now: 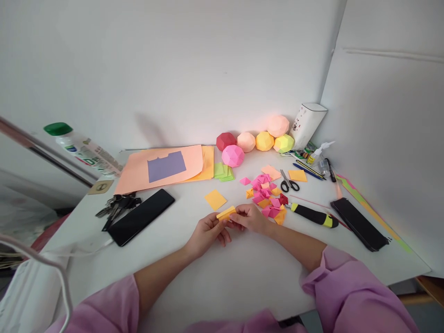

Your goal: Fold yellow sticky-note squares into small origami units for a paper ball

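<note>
A folded strip of yellow-orange paper (226,213) is pinched between both hands above the front middle of the table. My left hand (207,232) grips its left end, thumb on the near side. At its right end, my right hand (252,218) has thumb and fingertips closed on the paper. Just beyond the left hand lies a flat yellow-orange paper square (215,200). A heap of small folded pink and orange paper pieces (265,192) is right behind the right hand. Parts of the fingers under the strip are hidden.
Several faceted paper balls (233,156) sit along the wall. Scissors (289,181), a cutter with black-and-yellow handle (312,214) and a black case (359,224) lie on the right. A phone (141,217), keys (118,206) and peach paper sheets (132,173) lie on the left.
</note>
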Demonstrator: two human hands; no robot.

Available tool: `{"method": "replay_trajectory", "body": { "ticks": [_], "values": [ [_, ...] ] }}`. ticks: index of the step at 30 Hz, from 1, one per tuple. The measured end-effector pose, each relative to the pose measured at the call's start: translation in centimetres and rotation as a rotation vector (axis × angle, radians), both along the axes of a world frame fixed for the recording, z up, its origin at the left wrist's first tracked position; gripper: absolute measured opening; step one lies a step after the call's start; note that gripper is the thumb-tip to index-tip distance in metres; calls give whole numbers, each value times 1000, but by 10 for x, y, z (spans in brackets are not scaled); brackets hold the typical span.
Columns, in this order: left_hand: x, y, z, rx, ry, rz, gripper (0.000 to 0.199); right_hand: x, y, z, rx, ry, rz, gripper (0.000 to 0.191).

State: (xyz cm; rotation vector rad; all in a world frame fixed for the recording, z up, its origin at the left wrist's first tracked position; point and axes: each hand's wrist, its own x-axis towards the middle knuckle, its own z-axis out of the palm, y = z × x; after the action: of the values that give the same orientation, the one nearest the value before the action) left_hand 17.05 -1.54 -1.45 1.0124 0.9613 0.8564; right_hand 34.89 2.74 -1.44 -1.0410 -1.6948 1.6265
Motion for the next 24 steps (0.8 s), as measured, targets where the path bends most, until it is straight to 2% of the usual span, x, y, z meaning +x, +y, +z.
{"method": "replay_trajectory", "body": {
  "ticks": [7, 16, 24],
  "values": [
    [1, 0, 2, -39, 56, -10, 38, 1, -3, 6, 24, -18, -2, 32],
    [1, 0, 4, -24, 64, -44, 36, 1, -3, -1, 5, -5, -19, 33],
    [1, 0, 4, -21, 54, -38, 36, 1, -3, 3, 43, -9, -14, 33]
  ]
}}
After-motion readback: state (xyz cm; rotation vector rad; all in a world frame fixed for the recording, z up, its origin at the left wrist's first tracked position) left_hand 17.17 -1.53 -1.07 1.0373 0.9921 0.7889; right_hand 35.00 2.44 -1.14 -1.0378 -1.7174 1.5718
